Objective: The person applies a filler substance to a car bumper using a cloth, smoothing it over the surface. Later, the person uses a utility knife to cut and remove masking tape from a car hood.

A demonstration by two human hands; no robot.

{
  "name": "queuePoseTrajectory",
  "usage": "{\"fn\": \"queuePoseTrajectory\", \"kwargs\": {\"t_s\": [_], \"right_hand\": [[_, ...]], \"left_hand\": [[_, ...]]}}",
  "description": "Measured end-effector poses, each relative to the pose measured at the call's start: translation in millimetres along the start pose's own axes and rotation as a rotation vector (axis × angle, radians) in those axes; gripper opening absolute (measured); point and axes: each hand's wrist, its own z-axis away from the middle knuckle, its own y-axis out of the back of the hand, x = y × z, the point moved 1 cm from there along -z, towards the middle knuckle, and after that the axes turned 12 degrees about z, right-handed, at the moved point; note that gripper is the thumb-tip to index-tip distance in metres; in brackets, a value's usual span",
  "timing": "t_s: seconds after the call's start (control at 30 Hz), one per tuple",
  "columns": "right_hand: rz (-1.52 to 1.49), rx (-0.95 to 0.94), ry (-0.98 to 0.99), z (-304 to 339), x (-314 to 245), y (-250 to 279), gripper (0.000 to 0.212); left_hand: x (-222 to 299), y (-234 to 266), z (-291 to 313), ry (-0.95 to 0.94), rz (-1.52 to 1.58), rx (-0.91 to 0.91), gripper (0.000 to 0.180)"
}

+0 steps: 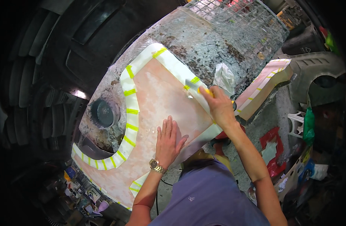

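A large curved panel (158,84), shaped like a car fender, lies on the worktable, its face pinkish with whitish patches. White strips (132,103) line its edges, held by short pieces of yellow-green tape (130,92). My left hand (167,143) rests flat on the panel, fingers stretched out, with a watch on the wrist. My right hand (220,105) is closed round a yellow-handled tool (206,90). The tool's flat greyish end lies over the white strip on the panel's far right edge, beside a tape piece. A small shiny spot shows on the panel near it.
A cup-like dark container (104,113) stands on the stained worktable (214,37) at left. Crumpled white material (224,78) lies beyond my right hand. Another taped, narrow part (265,84) is at right, near a dark fender (316,67) and a white stool (296,123).
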Motion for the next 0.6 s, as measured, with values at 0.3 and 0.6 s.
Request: {"fn": "queuePoseTrajectory", "kwargs": {"t_s": [0.3,0.6], "right_hand": [[-0.300,0.073,-0.024,-14.7,12.9,38.4,0.034],[-0.374,-0.102,-0.067,45.6,1.5,38.3,0.032]], "left_hand": [[-2.8,-1.7,-0.1,-0.012,0.036,0.020,0.070],[-30.8,11.4,-42.7,-0.018,0.009,0.124,0.068]]}}
